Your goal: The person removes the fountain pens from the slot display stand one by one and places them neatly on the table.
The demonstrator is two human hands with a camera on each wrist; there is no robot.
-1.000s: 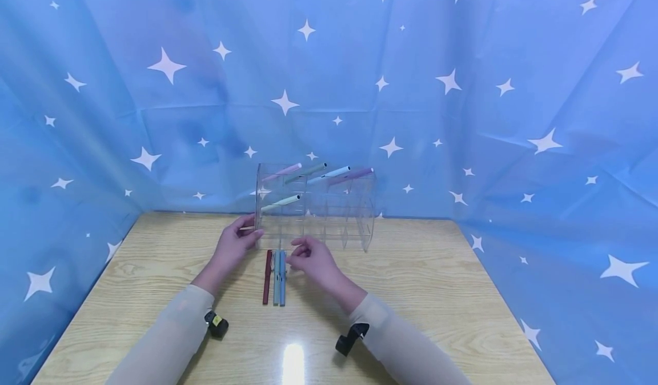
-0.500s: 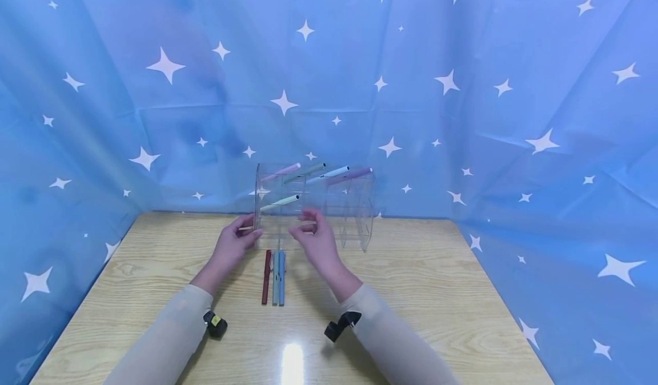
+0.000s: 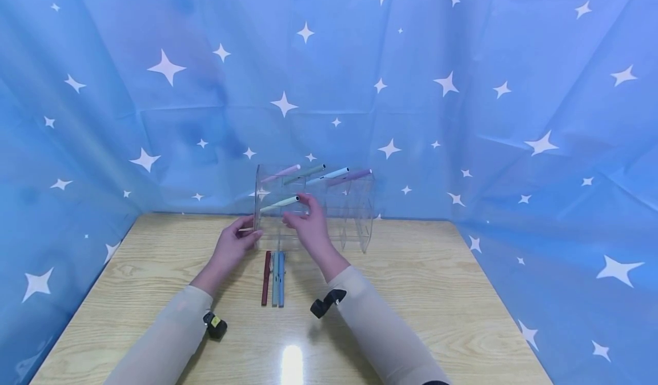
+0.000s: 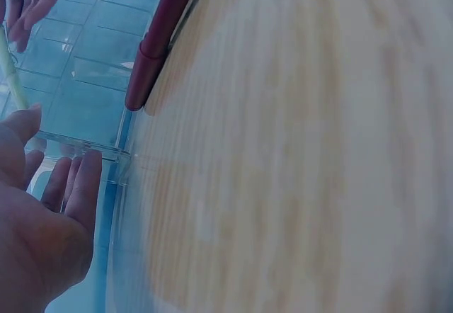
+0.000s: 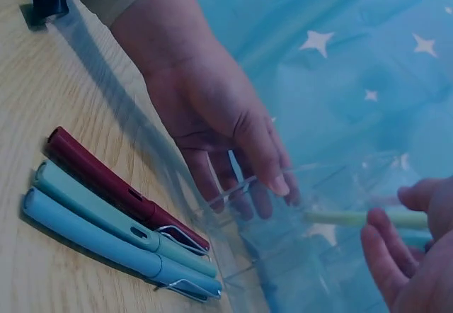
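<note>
A clear acrylic pen rack (image 3: 336,225) stands at the back of the table. My left hand (image 3: 233,248) grips its left side panel, thumb on one face and fingers on the other. A pale green pen (image 3: 277,204) slants in the rack's lower left compartment. My right hand (image 3: 311,225) is at that pen's raised end, index fingertip right by it and thumb lower, with a gap between them. In the right wrist view the pale green pen (image 5: 340,218) runs toward the right hand's spread fingers. Dark red (image 3: 265,279), teal (image 3: 275,288) and blue pens (image 3: 281,288) lie in front.
Pink (image 3: 281,172), dark green (image 3: 308,172), light blue (image 3: 331,175) and purple pens (image 3: 354,176) lean in the rack's upper row. Behind the wooden table (image 3: 426,293) hangs a blue star-patterned cloth (image 3: 339,59).
My right hand has risen from beside the blue pen to the pale green pen's end in the rack. The left hand has stayed on the side panel; the pens look unmoved.
</note>
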